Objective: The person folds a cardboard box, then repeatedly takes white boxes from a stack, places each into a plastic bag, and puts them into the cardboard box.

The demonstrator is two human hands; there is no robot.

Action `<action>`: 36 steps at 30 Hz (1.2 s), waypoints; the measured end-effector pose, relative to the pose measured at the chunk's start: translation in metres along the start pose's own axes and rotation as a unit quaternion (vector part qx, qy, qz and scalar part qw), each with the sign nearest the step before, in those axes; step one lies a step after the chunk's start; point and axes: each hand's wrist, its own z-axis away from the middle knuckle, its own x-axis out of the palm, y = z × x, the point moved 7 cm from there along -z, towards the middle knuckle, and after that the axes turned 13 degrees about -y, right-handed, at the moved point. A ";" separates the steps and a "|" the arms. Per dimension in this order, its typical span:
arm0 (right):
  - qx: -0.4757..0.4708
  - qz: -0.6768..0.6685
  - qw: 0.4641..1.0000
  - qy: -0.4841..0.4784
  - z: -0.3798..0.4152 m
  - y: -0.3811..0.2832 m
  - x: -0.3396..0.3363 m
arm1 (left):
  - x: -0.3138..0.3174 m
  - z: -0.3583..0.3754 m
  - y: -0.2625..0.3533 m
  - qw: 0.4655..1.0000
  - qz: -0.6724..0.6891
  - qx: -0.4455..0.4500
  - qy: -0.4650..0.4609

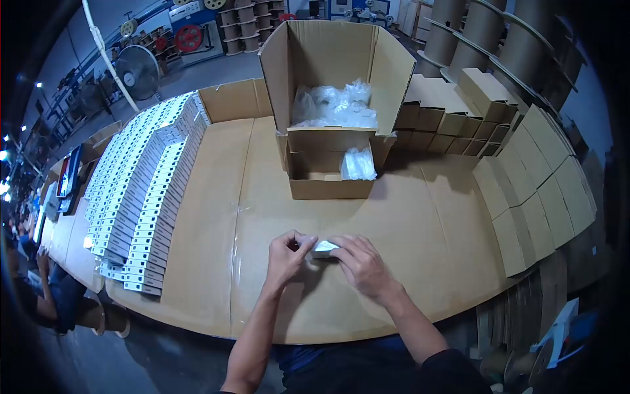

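Note:
Both hands meet over the cardboard-covered table (pixel 216 262), near its front edge. Between them is a small white box (pixel 324 247), partly covered by fingers. My left hand (pixel 287 257) pinches its left end with thumb and forefinger. At the other end, the fingers of my right hand (pixel 361 264) are closed round the box. Straight ahead stands a small open carton (pixel 331 190) with a clear plastic-wrapped bundle (pixel 358 164) in its right side. Behind it, a tall open carton (pixel 328 49) holds more clear plastic packages (pixel 335 105).
Long stacks of small white boxes (pixel 147 210) with dark squares line the left side. Brown cartons (pixel 531 190) are stacked along the right edge, with more brown boxes (pixel 453 111) behind. Large spools (pixel 479 39), a fan (pixel 138 71) and a person (pixel 49 289) at left lie beyond the table.

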 end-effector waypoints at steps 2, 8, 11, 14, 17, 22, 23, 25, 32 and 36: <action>0.006 -0.024 0.999 -0.024 0.004 0.015 0.009 | -0.003 -0.006 -0.014 0.999 0.048 -0.017 -0.019; 0.014 -0.081 0.991 -0.102 -0.002 0.033 0.011 | -0.017 -0.017 -0.019 0.997 0.038 -0.062 -0.007; 0.004 -0.062 0.991 -0.120 -0.011 0.029 0.003 | -0.014 0.008 0.073 0.901 -0.278 0.319 0.096; -0.002 -0.075 0.987 -0.145 -0.011 0.031 0.006 | 0.010 0.009 0.064 0.879 -0.352 0.290 -0.135; 0.003 -0.100 0.980 -0.173 -0.010 0.035 0.013 | 0.006 0.003 0.051 0.882 -0.357 0.219 -0.215; 0.054 -0.096 0.994 0.013 -0.033 0.052 -0.030 | -0.053 -0.024 0.069 0.896 -0.367 0.214 -0.130; 0.073 -0.090 0.990 0.079 -0.039 0.057 -0.043 | -0.075 -0.024 0.086 0.883 -0.390 0.247 -0.079; 0.188 -0.090 0.963 0.173 -0.045 0.079 -0.054 | -0.125 -0.038 0.104 0.860 -0.440 0.257 -0.022; 0.254 -0.024 0.935 0.247 -0.086 0.103 -0.030 | -0.298 -0.097 0.159 0.748 -0.600 0.225 0.173; 0.301 -0.006 0.931 0.207 -0.096 0.113 -0.015 | -0.371 -0.129 0.164 0.704 -0.656 0.196 0.188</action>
